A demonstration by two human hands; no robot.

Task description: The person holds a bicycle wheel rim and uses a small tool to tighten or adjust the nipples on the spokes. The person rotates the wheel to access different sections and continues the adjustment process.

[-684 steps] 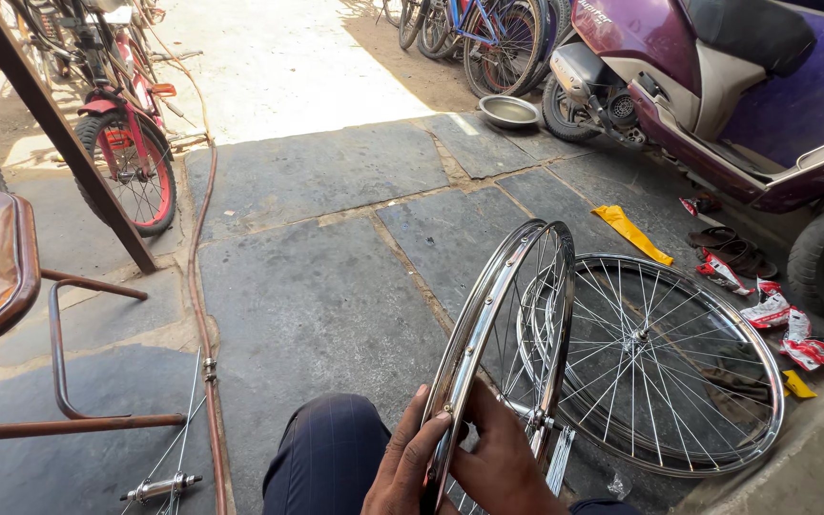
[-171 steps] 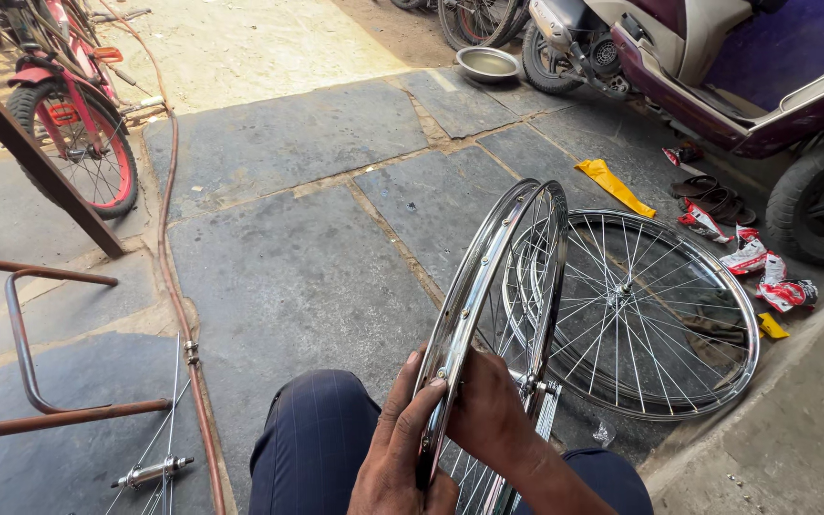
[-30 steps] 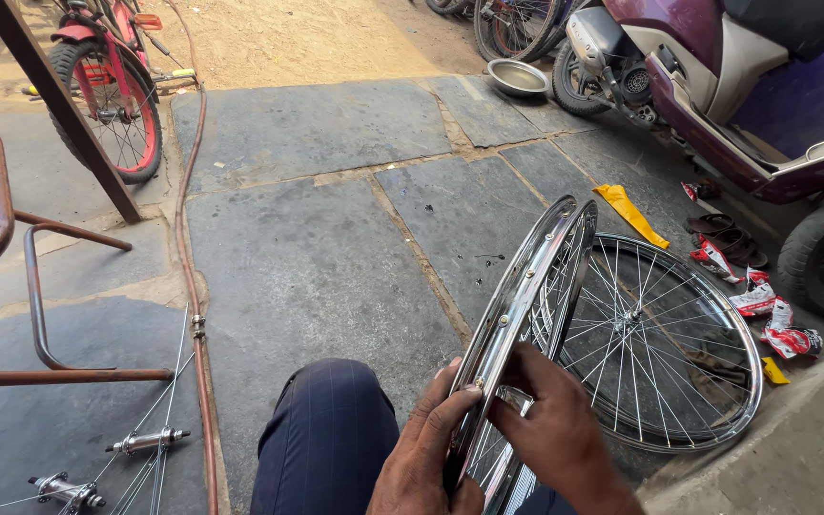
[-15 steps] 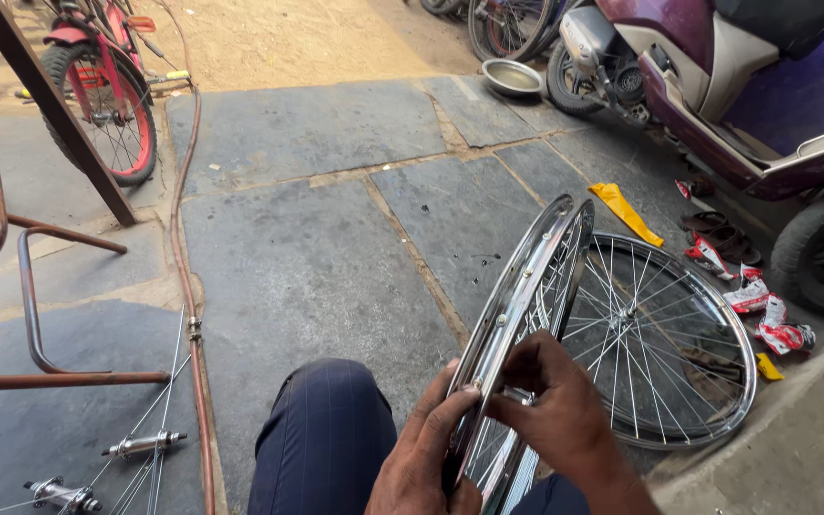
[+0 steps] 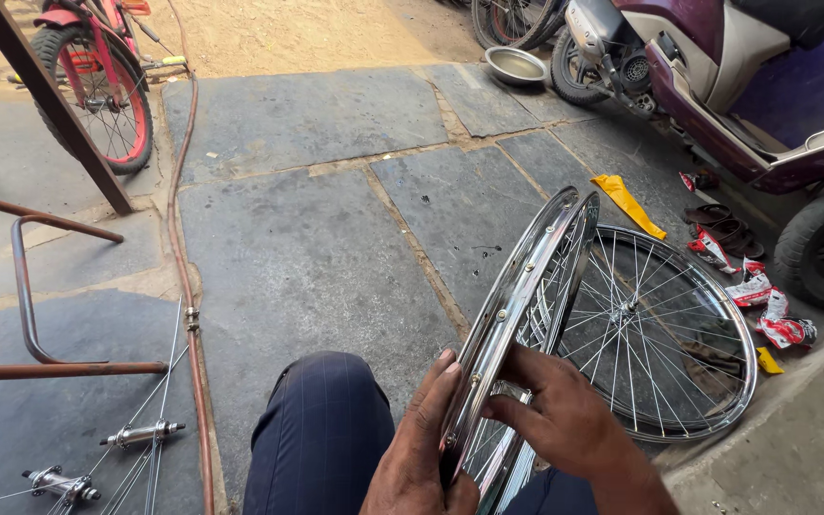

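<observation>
A chrome bicycle wheel rim stands upright on edge in front of my knee, which is in dark blue trousers. My left hand grips the rim's outer edge near the bottom. My right hand reaches in from the right, with its fingertips pinching at the rim's inner side among the spokes. Behind the rim, a second spoked wheel leans low against a concrete step.
A maroon scooter stands at the right, with a metal bowl beyond it. A red bicycle, a rusty chair frame, a hose, loose hubs with spokes, a yellow cloth, sandals and wrappers lie around.
The view has shifted slightly. My right hand's fingers moved a little along the rim's inner side; my left hand keeps its grip and the rim stays upright.
</observation>
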